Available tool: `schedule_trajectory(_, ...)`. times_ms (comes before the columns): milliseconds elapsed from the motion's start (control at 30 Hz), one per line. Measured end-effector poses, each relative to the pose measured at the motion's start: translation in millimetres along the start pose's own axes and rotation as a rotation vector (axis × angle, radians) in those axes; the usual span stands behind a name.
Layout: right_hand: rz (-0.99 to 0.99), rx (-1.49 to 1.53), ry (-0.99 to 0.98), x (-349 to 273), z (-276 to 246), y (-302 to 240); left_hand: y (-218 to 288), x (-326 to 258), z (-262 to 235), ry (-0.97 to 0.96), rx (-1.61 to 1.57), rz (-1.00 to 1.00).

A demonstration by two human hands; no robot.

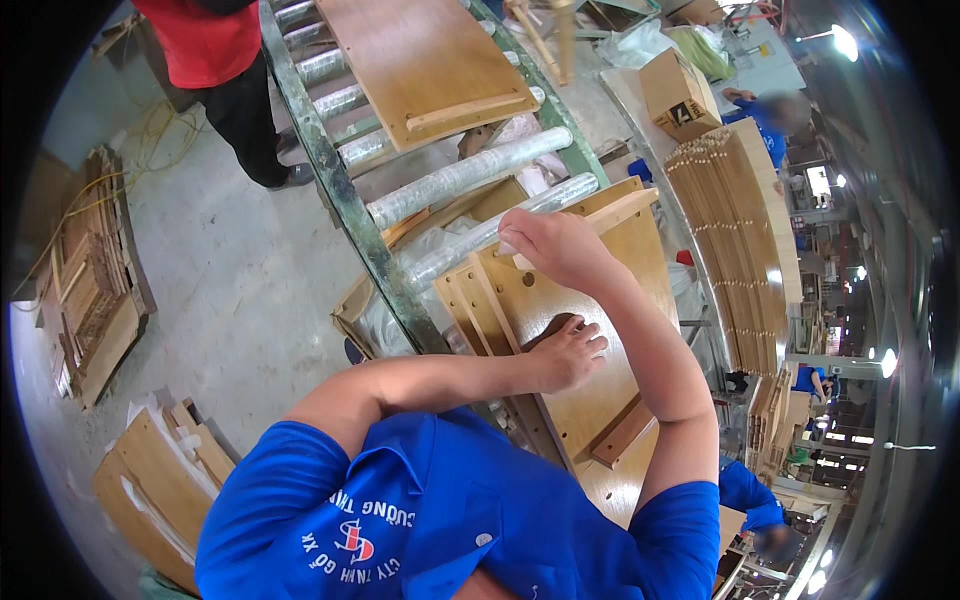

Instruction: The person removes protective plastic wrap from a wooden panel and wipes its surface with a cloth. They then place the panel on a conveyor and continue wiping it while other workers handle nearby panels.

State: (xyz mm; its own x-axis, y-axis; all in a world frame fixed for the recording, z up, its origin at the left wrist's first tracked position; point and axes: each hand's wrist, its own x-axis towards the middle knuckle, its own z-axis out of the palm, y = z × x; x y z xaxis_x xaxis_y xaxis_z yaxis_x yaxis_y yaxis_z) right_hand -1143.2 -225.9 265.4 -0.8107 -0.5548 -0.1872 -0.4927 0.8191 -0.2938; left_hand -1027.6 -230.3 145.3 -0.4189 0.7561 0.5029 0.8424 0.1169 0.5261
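Note:
A varnished wooden panel (530, 283) with small round holes lies in front of me, next to the rollers. My left hand (568, 357) rests on it with the fingers spread, beside a dark oval patch that I cannot tell as a hole or a shadow. Over the panel's far part, my right hand (550, 245) is closed; a small whitish bit shows by its fingers, its kind unclear. Near the right hand a light wooden strip (622, 210) runs along the panel's far end. A brown wooden block (622, 432) lies on the nearer part, right of my left hand.
A roller conveyor (470, 178) carries another wooden panel (430, 60) farther off. Stacked slats (725, 240) and a cardboard box (678, 95) stand at the right. A person in red (210, 45) stands far left. Wood piles (95, 270) lie on the left floor.

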Motion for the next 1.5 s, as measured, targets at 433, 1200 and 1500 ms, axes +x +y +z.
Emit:
schedule_trajectory(433, 0.010, -0.187, -0.076, 14.3, 17.0, 16.2, -1.7, 4.4, -5.5, -0.100, -0.055, -0.022)
schedule_trajectory(1200, 0.359, -0.214, 0.008, 9.3, -23.8, 105.2, -4.8, 9.0, -7.4, -0.051, -0.064, 0.010)
schedule_trajectory(1500, 0.405, -0.285, 0.010, 9.0, -30.2, 127.9, -5.3, 8.9, -8.9, -0.044, -0.068, 0.022)
